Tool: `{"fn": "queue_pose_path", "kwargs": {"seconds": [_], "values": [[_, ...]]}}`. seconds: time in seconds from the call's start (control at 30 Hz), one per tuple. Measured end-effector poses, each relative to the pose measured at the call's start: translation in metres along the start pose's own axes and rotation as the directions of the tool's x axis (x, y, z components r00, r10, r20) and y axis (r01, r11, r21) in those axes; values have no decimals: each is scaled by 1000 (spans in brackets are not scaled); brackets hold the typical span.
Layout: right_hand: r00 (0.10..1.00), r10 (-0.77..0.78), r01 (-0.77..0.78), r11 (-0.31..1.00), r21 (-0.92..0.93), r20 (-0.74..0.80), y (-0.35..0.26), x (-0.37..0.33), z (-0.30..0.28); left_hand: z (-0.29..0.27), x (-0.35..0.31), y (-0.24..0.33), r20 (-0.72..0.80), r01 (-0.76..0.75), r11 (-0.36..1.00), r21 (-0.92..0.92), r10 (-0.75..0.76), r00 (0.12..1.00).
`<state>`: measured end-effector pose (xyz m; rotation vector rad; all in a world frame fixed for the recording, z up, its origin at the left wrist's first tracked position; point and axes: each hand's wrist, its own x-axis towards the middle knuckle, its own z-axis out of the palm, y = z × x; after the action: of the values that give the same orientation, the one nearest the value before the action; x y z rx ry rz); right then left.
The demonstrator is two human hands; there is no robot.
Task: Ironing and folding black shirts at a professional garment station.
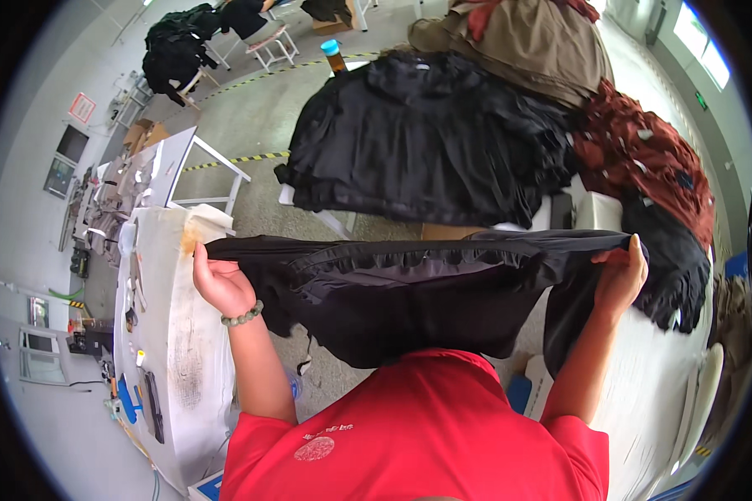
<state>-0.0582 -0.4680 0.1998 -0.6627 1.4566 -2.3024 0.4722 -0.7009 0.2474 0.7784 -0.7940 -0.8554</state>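
A black garment [401, 309] with a gathered band along its upper edge is stretched wide between my two hands. Its left end is pinched in my left hand [224, 282], which has a beaded bracelet at the wrist. At the other end, my right hand [622, 275] grips the cloth with its thumb on top. The top edge runs nearly straight across, and the body of the garment hangs below it. Beyond it, a large spread of black garments [430, 138] lies on a table.
A brown pile of clothes [518, 50] and a dark red pile [643, 154] stand at the far right. A bottle with a blue cap [333, 57] is behind the black garments. On my left is a padded pressing table [194, 334], stained, with small tools. Another person [246, 17] sits far off.
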Motion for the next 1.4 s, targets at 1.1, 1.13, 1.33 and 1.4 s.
{"fn": "queue_pose_path", "kwargs": {"seconds": [1.1, 1.13, 1.33, 1.4], "values": [[990, 57, 93, 418, -904, 128, 368, 466, 288, 295, 407, -589, 689, -545, 477, 690, -201, 696], [983, 93, 144, 148, -978, 159, 372, 458, 285, 291, 402, -601, 731, -625, 398, 671, -215, 648], [955, 261, 204, -238, -950, 139, 377, 385, 231, 292, 378, -626, 818, -835, 76, 545, -264, 510], [960, 263, 147, -167, -975, 99, 380, 386, 209, 304, 379, -621, 849, -851, 125, 509, -237, 473]]}}
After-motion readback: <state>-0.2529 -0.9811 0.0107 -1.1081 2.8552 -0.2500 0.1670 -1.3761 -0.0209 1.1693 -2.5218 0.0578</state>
